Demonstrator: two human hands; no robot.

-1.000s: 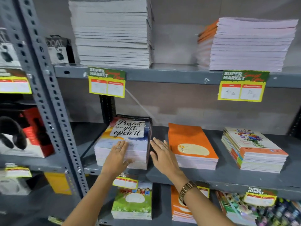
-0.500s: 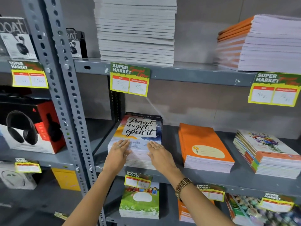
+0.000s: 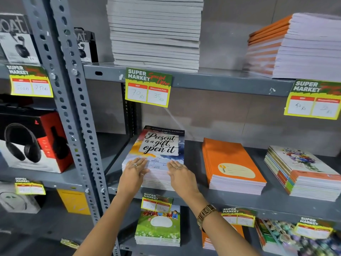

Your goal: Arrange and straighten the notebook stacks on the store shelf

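A stack of notebooks with a "Present is a gift, open it" cover [image 3: 160, 145] lies at the left of the grey middle shelf [image 3: 239, 202]. My left hand [image 3: 133, 172] rests flat on the stack's front left corner, fingers together. My right hand [image 3: 181, 175] lies flat on its front right corner, a gold watch on the wrist. To the right lie an orange notebook stack [image 3: 230, 163] and a floral-cover stack [image 3: 302, 170], the latter turned slightly askew.
The upper shelf holds a tall white stack [image 3: 156, 32] and an orange-spined stack [image 3: 295, 47]. Price tags [image 3: 148, 87] hang from shelf edges. A perforated upright post [image 3: 73, 111] stands left, with headphone boxes [image 3: 33, 141] beyond. More notebooks [image 3: 158, 226] fill the lower shelf.
My right hand moved left from beside the stack onto its front right corner. Both hands now lie flat on the cover. The view came closer and shifted left.
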